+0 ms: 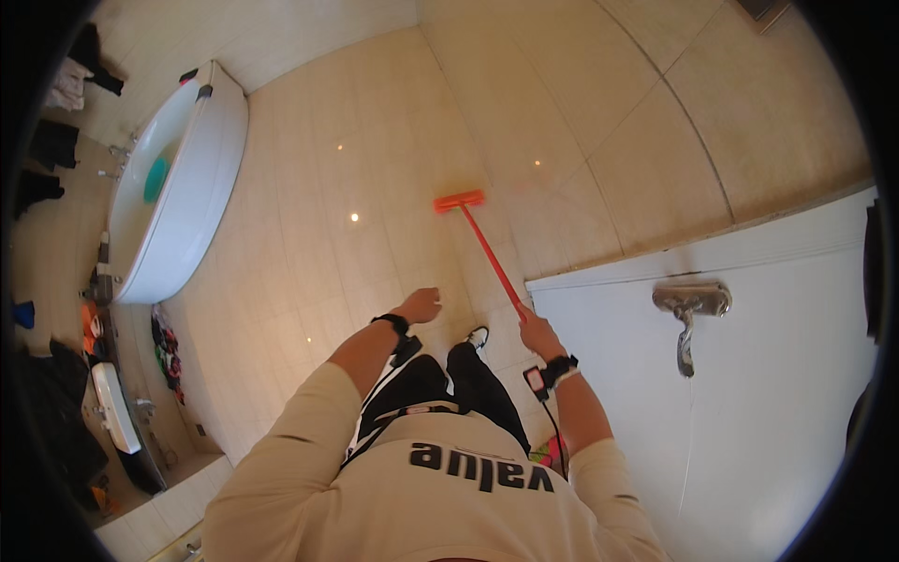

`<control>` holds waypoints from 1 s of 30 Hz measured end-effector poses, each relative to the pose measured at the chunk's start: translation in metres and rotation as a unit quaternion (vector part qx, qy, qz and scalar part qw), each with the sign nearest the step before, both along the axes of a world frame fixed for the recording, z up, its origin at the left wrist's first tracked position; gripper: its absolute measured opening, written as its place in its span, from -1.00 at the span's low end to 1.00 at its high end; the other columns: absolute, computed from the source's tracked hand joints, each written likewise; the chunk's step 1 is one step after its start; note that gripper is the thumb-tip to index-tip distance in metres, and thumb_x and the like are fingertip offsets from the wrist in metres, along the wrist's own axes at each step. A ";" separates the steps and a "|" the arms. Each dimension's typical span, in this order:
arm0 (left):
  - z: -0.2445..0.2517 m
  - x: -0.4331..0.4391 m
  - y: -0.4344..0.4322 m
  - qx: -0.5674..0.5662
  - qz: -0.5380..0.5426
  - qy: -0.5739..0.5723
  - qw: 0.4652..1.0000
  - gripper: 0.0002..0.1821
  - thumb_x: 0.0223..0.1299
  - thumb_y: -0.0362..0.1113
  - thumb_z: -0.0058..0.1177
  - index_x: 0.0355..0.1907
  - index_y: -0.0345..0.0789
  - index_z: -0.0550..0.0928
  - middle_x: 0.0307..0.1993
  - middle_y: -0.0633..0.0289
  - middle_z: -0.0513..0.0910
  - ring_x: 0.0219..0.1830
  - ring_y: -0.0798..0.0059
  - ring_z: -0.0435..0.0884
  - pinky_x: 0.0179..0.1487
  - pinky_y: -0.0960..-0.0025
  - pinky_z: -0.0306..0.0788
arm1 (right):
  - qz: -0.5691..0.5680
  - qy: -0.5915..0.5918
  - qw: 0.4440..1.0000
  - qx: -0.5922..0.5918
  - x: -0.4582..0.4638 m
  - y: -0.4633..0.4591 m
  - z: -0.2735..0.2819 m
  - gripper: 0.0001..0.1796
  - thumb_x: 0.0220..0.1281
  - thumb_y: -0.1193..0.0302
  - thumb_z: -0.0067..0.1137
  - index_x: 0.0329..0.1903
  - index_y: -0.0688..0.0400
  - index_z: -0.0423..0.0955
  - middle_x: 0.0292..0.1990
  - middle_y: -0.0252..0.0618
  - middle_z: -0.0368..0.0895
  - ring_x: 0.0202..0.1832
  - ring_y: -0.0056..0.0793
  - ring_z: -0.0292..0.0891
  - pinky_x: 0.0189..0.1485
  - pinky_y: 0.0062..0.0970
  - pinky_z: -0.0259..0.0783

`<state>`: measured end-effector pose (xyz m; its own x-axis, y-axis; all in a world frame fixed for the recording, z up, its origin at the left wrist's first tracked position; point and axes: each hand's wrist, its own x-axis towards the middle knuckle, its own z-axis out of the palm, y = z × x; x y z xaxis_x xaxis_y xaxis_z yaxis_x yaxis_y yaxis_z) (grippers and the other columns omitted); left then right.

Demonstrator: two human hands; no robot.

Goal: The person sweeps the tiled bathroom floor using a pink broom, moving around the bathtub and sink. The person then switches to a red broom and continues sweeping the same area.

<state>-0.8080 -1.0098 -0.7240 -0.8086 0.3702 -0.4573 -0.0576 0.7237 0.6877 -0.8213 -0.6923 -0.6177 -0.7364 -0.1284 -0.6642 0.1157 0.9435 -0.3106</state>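
My right hand (541, 334) grips the upper end of a red handle (491, 256). At its far end is an orange-red brush head (459, 201) with bristles, down on the beige tiled floor (379, 175). My left hand (419, 305) hangs over the floor to the left of the handle, fingers curled and touching nothing that I can see. Straps with small devices circle both wrists.
A white bathtub (200, 183) with a green basin (156, 180) inside stands at the left. Beyond it are a white washbasin (116, 407) and hanging dark clothes (53, 414). On the right, a white door (772, 393) with a metal handle (685, 337) stands close to my right arm.
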 end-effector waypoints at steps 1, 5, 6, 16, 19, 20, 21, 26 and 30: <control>0.001 -0.009 -0.016 -0.021 0.011 -0.021 0.999 -0.71 0.22 -0.21 0.06 -0.13 -0.38 0.56 -0.22 -0.04 0.67 -0.15 0.07 0.65 -0.05 0.13 0.50 | -0.014 -0.013 0.999 -0.030 -0.021 -0.001 -0.007 -0.43 0.35 0.32 -0.07 0.41 -0.10 0.23 -0.24 0.27 0.64 -0.22 0.17 0.61 -0.11 0.03 0.51; 0.030 -0.018 -0.066 0.179 0.369 -0.181 0.894 -0.74 0.31 -0.17 0.08 -0.23 -0.37 0.59 -0.31 0.12 0.69 -0.27 0.29 0.67 -0.19 0.30 0.52 | -0.055 -0.046 0.996 -0.055 -0.083 -0.021 -0.025 -0.43 0.35 0.33 -0.11 0.42 -0.13 0.24 -0.24 0.21 0.65 -0.29 0.08 0.64 -0.17 -0.04 0.55; 0.037 -0.027 -0.081 0.212 0.402 -0.200 0.868 -0.77 0.34 -0.18 0.06 -0.24 -0.33 0.59 -0.32 0.21 0.68 -0.30 0.48 0.65 -0.22 0.40 0.51 | -0.063 -0.053 0.996 -0.033 -0.101 -0.029 -0.027 -0.43 0.34 0.33 -0.12 0.42 -0.13 0.24 -0.25 0.19 0.66 -0.31 0.06 0.65 -0.19 -0.05 0.55; 0.009 -0.117 -0.175 0.191 0.449 -0.318 0.813 -0.73 0.33 -0.16 0.03 -0.19 -0.36 0.56 -0.23 0.09 0.68 -0.18 0.30 0.66 -0.03 0.26 0.54 | -0.141 -0.056 0.985 -0.087 -0.084 -0.016 -0.028 -0.47 0.36 0.30 -0.01 0.38 -0.22 0.32 -0.25 0.11 0.67 -0.37 -0.01 0.63 -0.27 -0.12 0.53; -0.010 -0.159 -0.192 0.217 0.439 -0.317 0.812 -0.74 0.31 -0.17 0.04 -0.20 -0.36 0.56 -0.24 0.09 0.68 -0.20 0.29 0.67 -0.05 0.26 0.56 | -0.276 -0.169 0.942 -0.083 -0.037 0.005 -0.009 -0.48 0.39 0.34 0.03 0.38 -0.24 0.34 -0.29 -0.09 0.68 -0.46 -0.35 0.59 -0.37 -0.35 0.51; -0.018 -0.175 -0.192 0.235 0.437 -0.308 0.812 -0.73 0.32 -0.16 0.04 -0.20 -0.36 0.56 -0.25 0.10 0.68 -0.21 0.30 0.67 -0.06 0.25 0.56 | -0.294 -0.163 0.938 -0.090 -0.019 0.015 -0.001 -0.48 0.39 0.37 0.03 0.37 -0.24 0.34 -0.31 -0.17 0.66 -0.47 -0.47 0.53 -0.39 -0.44 0.49; -0.022 -0.192 -0.198 0.255 0.441 -0.303 0.806 -0.72 0.32 -0.14 0.03 -0.20 -0.36 0.56 -0.24 0.10 0.68 -0.20 0.30 0.67 -0.06 0.25 0.56 | -0.307 -0.165 0.933 -0.086 -0.004 0.019 0.009 -0.48 0.40 0.39 0.03 0.37 -0.24 0.35 -0.33 -0.24 0.64 -0.48 -0.58 0.48 -0.40 -0.52 0.47; -0.021 -0.265 -0.231 0.248 0.419 -0.269 0.831 -0.72 0.35 -0.13 0.01 -0.21 -0.35 0.56 -0.26 0.11 0.69 -0.20 0.31 0.68 -0.05 0.28 0.56 | -0.325 -0.117 0.938 -0.042 0.033 0.032 0.034 -0.56 0.38 0.43 0.07 0.28 -0.13 0.47 -0.27 -0.33 0.68 -0.47 -0.67 0.39 -0.38 -0.54 0.44; -0.028 -0.282 -0.273 0.270 0.444 -0.237 0.820 -0.72 0.34 -0.14 0.01 -0.20 -0.35 0.57 -0.26 0.13 0.69 -0.20 0.32 0.67 -0.03 0.26 0.54 | -0.165 0.016 0.986 -0.033 0.008 0.018 0.018 -0.52 0.38 0.44 0.04 0.32 -0.12 0.40 0.02 0.02 0.65 0.02 -0.10 0.61 0.07 -0.27 0.50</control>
<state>-1.0896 -1.2831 -0.7518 -0.6473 -0.0166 -0.7621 -0.7516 -0.1530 0.6417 -0.8135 -0.6743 -0.5994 -0.7658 0.0793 -0.6381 0.4023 0.8333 -0.3792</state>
